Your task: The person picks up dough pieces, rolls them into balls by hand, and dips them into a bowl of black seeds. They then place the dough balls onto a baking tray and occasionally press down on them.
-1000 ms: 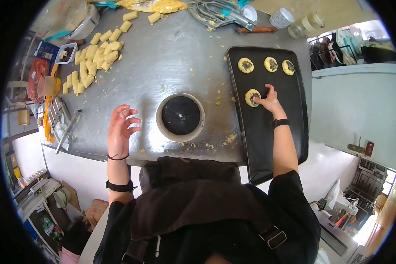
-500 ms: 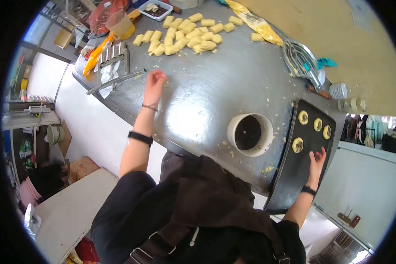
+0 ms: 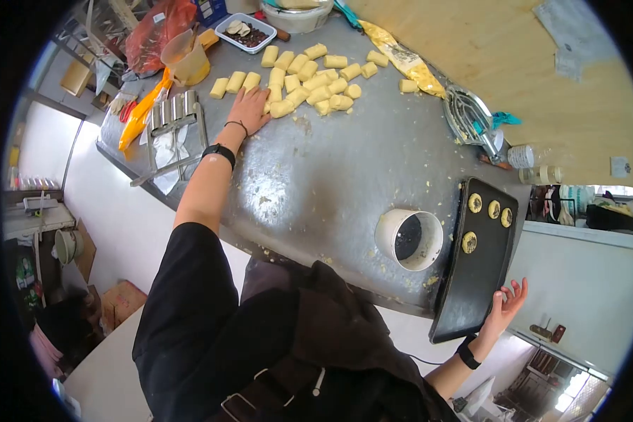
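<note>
Your left hand (image 3: 249, 110) reached the near edge of the dough pieces (image 3: 307, 70) on the metal table (image 3: 316, 158); whether its fingers had closed on 1, you cannot tell; your right hand (image 3: 508, 307) hung by the edge of the black tray (image 3: 480, 281), fingers apart and holding nothing; 4 round pastries (image 3: 469, 243) with dark centers lay on that tray; the white round container (image 3: 409, 240) stood just beside it.

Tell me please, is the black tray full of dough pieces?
Not full: the black tray holds only four round dough pieces, grouped toward one end, and much dark surface shows.
</note>
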`<state>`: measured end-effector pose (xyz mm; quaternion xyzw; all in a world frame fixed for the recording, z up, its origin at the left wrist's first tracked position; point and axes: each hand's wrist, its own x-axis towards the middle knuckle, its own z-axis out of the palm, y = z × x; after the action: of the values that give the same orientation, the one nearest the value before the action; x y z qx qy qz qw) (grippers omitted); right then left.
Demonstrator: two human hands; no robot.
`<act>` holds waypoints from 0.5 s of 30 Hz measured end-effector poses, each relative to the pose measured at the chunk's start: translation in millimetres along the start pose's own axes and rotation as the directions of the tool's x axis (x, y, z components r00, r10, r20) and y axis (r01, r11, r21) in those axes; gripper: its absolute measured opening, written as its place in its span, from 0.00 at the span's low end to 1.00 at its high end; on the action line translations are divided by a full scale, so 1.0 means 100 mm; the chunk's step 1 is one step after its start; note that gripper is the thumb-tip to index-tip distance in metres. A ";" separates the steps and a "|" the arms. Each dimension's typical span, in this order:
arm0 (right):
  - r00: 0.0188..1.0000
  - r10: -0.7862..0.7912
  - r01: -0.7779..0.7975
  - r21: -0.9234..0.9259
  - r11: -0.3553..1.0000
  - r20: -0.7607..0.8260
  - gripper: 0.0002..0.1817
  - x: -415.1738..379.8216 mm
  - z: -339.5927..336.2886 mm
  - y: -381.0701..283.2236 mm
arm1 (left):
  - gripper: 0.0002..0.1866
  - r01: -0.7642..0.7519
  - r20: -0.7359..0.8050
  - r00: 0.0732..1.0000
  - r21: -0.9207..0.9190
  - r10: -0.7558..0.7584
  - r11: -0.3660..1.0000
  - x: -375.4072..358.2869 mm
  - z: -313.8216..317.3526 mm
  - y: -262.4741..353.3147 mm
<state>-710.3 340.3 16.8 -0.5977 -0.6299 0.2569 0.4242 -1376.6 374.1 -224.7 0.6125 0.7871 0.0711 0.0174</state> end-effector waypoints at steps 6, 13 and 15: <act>0.999 -0.013 0.013 0.013 1.000 -0.030 0.41 -0.20 0.23 -0.30 | 0.28 -0.116 -0.100 0.988 -0.015 0.114 0.993 0.03 0.08 -0.10; 0.998 -0.060 0.060 0.022 0.998 -0.014 0.39 -0.11 0.45 -0.49 | 0.21 -0.132 -0.399 0.917 -0.251 0.022 0.959 -0.14 -0.16 -0.21; 0.998 -0.060 0.060 0.005 0.998 -0.016 0.38 -0.10 0.50 -0.54 | 0.18 -0.014 -0.399 0.894 -0.482 -0.205 0.876 -0.24 -0.32 -0.27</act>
<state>-782.5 331.7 34.1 -0.5794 -0.6434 0.2411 0.4384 -1400.6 341.8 -198.0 0.5168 0.7593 0.3954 -0.0077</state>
